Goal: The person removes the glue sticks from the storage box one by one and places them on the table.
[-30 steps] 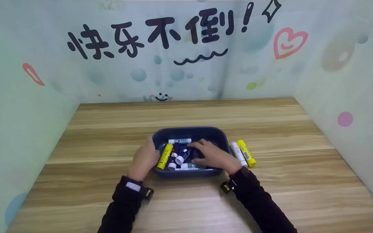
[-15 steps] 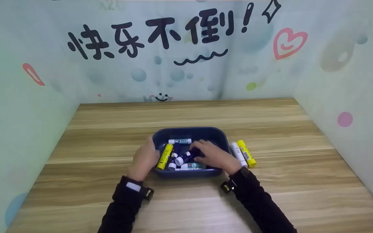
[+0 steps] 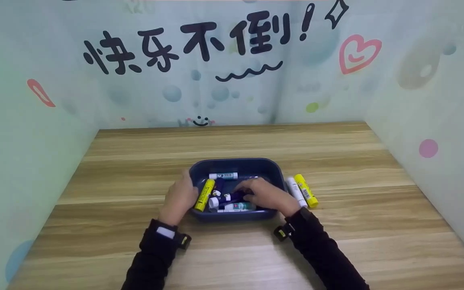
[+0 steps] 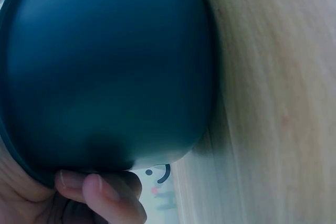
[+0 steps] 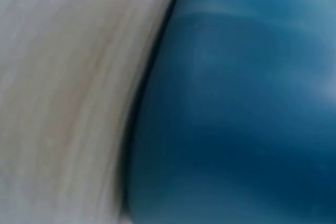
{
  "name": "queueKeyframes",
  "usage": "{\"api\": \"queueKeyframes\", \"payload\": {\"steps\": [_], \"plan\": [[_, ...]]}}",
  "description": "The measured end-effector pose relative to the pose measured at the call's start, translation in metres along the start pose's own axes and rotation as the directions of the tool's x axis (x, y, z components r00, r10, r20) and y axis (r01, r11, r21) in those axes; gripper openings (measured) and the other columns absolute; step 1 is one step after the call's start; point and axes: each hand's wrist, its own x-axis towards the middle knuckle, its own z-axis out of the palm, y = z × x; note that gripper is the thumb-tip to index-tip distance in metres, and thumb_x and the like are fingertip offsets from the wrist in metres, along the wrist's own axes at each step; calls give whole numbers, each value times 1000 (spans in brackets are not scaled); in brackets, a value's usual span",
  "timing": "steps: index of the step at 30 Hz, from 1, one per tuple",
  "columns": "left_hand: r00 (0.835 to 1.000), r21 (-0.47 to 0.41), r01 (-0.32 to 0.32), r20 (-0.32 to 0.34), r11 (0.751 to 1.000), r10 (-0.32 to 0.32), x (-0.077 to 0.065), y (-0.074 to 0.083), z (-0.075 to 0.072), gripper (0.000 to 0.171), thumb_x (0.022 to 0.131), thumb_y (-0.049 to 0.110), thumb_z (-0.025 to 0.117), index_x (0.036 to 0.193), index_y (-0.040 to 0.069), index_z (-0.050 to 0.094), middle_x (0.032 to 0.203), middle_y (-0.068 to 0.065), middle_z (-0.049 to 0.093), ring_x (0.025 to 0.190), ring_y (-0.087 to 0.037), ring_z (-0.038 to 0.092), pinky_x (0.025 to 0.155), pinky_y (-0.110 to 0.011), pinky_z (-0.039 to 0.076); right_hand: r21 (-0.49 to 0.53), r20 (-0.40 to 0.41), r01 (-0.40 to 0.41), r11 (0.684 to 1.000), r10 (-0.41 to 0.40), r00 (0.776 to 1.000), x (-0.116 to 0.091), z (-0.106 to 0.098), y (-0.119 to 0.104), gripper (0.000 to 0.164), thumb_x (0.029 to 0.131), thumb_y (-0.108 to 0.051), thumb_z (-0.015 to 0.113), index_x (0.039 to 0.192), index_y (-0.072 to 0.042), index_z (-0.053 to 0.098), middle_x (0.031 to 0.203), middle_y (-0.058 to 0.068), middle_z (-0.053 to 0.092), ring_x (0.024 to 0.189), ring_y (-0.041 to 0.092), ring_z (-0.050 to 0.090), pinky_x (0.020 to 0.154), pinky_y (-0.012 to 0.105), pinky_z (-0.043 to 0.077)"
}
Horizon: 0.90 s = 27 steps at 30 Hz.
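A dark blue plastic basin (image 3: 236, 216) stands on the table with several glue sticks inside. My left hand (image 3: 180, 197) grips its left rim; in the left wrist view, curled fingers (image 4: 113, 198) show beside the basin's outer wall (image 4: 110, 66). Over the basin's right side, my right hand (image 3: 267, 194) pinches a navy glue stick (image 3: 227, 197) whose white end points left. Near it lie a yellow glue stick (image 3: 205, 195), another navy glue stick (image 3: 218, 187), a white-and-teal one (image 3: 224, 176) at the back and one more (image 3: 238, 206) at the front.
Right of the basin, a white glue stick (image 3: 296, 191) and a yellow glue stick (image 3: 307, 191) lie side by side on the wooden table (image 3: 135, 161). Printed cloth walls (image 3: 232, 100) enclose the table. The right wrist view shows just the basin's wall (image 5: 231, 119) and tabletop.
My right hand has closed on the navy glue stick, which has swung flatter and slid left across the other navy one. The left hand stays at the rim.
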Motion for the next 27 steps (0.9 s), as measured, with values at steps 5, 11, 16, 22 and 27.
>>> {"api": "queueKeyframes", "payload": {"steps": [5,11,16,22,27], "plan": [[1000,-1,-21,-23,1000,21,-1,-1,0,49,89,11,51,132,-3,33,111,-32,60,92,-44,62,73,-51,51,118,29,26,993,-30,999,1,-1,-1,32,87,-4,58,118,-6,62,109,8,67,99,18,62,85,33,50],[999,-10,-28,-25,1000,28,-1,-1,1,49,89,12,52,132,-3,33,109,-31,61,93,-43,62,74,-52,51,230,66,29,973,-45,997,2,1,-4,36,89,-7,56,125,-9,57,117,8,64,109,19,59,94,36,47],[999,-24,-32,-14,999,32,-1,-2,1,50,90,11,52,134,-2,32,110,-29,60,93,-41,62,75,-50,51,216,90,48,975,-69,994,4,6,-7,40,90,-11,55,130,-8,53,126,9,59,115,20,56,98,38,44],[999,-3,-36,-7,999,35,-1,-1,1,52,91,12,53,135,-4,31,113,-30,59,95,-42,61,78,-51,51,141,111,73,987,-89,990,4,7,-10,43,91,-12,55,133,-5,50,129,14,55,120,26,51,102,41,40],[1000,10,-26,5,1000,26,-2,0,0,54,91,13,52,137,-4,28,112,-30,59,93,-41,62,77,-49,51,171,127,19,985,-42,991,4,7,-10,41,89,-15,59,129,-6,51,114,11,62,105,23,58,92,37,46]]}}
